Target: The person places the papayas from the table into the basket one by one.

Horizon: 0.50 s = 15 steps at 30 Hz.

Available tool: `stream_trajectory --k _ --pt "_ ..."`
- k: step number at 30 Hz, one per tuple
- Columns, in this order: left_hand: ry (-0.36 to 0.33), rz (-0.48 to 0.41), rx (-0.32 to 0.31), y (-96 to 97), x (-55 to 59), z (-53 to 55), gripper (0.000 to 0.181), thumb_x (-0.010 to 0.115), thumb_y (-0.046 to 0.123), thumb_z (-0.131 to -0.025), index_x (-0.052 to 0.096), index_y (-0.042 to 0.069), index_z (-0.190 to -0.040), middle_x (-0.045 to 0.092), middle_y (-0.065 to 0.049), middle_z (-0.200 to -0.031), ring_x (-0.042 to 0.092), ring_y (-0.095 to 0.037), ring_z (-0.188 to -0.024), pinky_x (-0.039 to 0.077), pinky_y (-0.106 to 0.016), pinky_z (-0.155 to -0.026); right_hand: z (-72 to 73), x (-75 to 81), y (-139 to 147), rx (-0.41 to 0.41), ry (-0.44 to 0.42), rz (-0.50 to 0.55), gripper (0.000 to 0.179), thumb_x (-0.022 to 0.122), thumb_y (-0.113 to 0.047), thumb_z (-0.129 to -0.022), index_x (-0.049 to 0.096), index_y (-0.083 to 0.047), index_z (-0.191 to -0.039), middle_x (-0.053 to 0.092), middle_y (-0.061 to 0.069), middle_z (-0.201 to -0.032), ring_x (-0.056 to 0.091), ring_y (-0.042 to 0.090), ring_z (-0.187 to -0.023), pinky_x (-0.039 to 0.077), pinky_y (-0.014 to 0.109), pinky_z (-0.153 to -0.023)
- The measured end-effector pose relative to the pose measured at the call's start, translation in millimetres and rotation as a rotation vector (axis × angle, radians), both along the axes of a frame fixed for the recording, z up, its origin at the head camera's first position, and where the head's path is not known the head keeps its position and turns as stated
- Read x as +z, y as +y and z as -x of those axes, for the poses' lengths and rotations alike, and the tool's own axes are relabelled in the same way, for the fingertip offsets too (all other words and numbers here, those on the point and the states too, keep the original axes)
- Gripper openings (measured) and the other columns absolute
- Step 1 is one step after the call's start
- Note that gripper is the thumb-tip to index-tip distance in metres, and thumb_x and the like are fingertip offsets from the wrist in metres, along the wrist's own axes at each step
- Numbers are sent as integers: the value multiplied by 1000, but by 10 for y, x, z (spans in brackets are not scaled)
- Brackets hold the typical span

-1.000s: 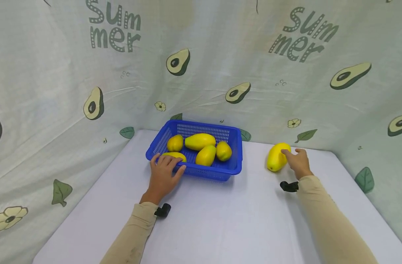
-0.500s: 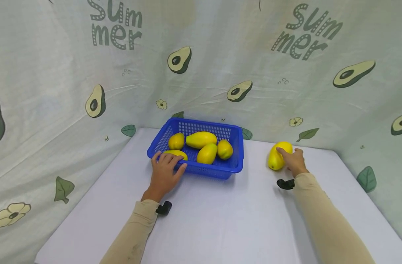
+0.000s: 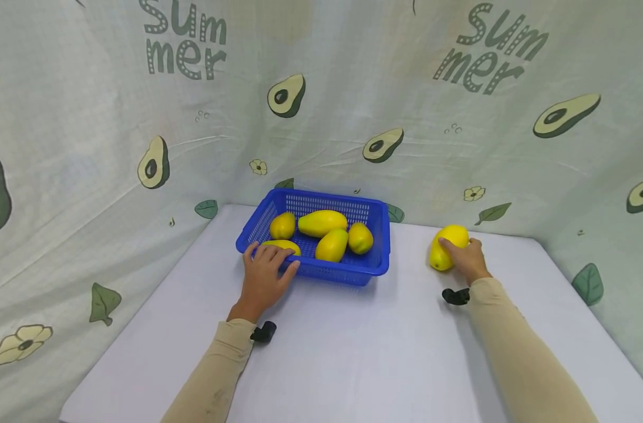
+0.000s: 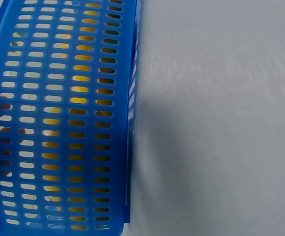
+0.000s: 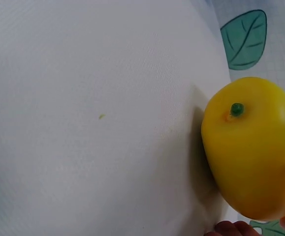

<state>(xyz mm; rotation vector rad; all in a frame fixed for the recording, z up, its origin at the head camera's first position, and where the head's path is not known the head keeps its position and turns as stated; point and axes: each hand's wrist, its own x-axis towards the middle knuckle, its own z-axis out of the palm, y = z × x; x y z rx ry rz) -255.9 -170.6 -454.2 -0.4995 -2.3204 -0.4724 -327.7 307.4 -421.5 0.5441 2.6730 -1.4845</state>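
A blue plastic basket (image 3: 342, 269) with slotted walls stands at the back of the table. My left hand (image 3: 264, 282) grips its near rim at the left, fingers over the edge and thumb outside; reddish fingertips show through the slots in the left wrist view. To the right of the basket is a smooth oblong yellow fruit (image 3: 449, 239) with a small green stem stub. My right hand (image 3: 468, 259) holds this fruit from its right side, thumb across the near face and the other fingers mostly hidden behind it. In the right wrist view, fingertips (image 5: 231, 229) show below the fruit.
Several yellow fruits lie in the basket, among them a long one (image 3: 322, 224) and a shorter greenish-yellow one (image 3: 332, 245). The white table (image 3: 363, 352) meets a printed cloth (image 3: 321, 147) behind and at both sides.
My right hand has moved slightly left onto the fruit and closed its fingers and thumb round it. The left hand stays on the basket rim.
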Motion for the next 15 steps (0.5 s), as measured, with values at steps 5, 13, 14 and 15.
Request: stream_trajectory --k 5,13,14,15 --pt "-6 -2 -1 5 4 9 36 60 41 -98 70 12 -119 64 -7 -110 52 -30 -117 16 -60 -113 18 -18 15 12 -4 -11 116 51 -70 -91 -14 2 -155 3 35 -159 19 50 -144 18 61 -116" --pt "-24 0 10 8 15 1 37 61 41 -98 70 12 -119 65 -7 -111 51 -30 -118 15 -60 -114 37 -34 9 15 5 -21 113 52 -67 -92 -9 4 -155 16 35 -156 27 49 -139 22 60 -115" --pt "-26 1 11 6 15 2 37 61 41 -98 70 12 -119 65 -7 -111 51 -30 -118 15 -59 -114 43 -42 9 15 9 -25 111 52 -66 -92 -6 5 -155 18 35 -154 29 48 -137 24 60 -115" --pt "-30 2 12 6 17 1 37 60 41 -98 69 13 -119 65 -7 -111 51 -30 -118 15 -59 -114 47 -48 7 18 14 -29 110 52 -65 -93 -4 6 -155 21 35 -153 31 48 -136 25 59 -114"
